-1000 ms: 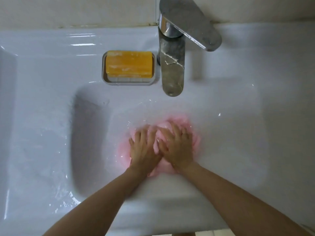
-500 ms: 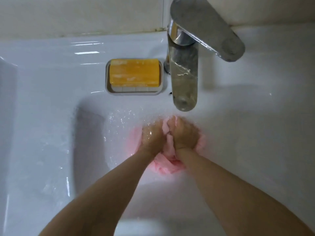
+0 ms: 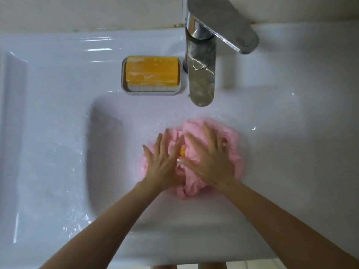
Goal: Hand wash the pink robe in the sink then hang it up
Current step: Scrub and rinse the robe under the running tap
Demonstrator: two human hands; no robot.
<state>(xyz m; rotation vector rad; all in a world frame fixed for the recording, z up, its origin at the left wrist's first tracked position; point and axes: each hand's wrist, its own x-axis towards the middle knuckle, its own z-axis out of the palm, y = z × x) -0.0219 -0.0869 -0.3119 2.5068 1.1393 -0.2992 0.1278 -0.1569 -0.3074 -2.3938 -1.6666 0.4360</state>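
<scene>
The pink robe (image 3: 233, 152) lies bunched and wet in the basin of the white sink (image 3: 48, 133), below the faucet spout. My left hand (image 3: 165, 162) presses flat on the robe's left part with fingers spread. Beside it, my right hand (image 3: 211, 162) lies flat on the robe's middle, fingers also apart. Neither hand closes around the cloth. A small orange spot (image 3: 182, 151) shows on the robe between my hands; I cannot tell what it is. Much of the robe is hidden under my hands.
A chrome faucet (image 3: 202, 74) with a lever handle (image 3: 223, 22) stands at the back, its spout over the basin. An orange soap bar (image 3: 151, 71) sits in a grey dish (image 3: 124, 88) left of the faucet. Water drops wet the sink's left ledge.
Half a second ago my hands were curled into the robe close under the spout. Now they lie flat with fingers spread, drawn back toward me, and the robe is spread wider.
</scene>
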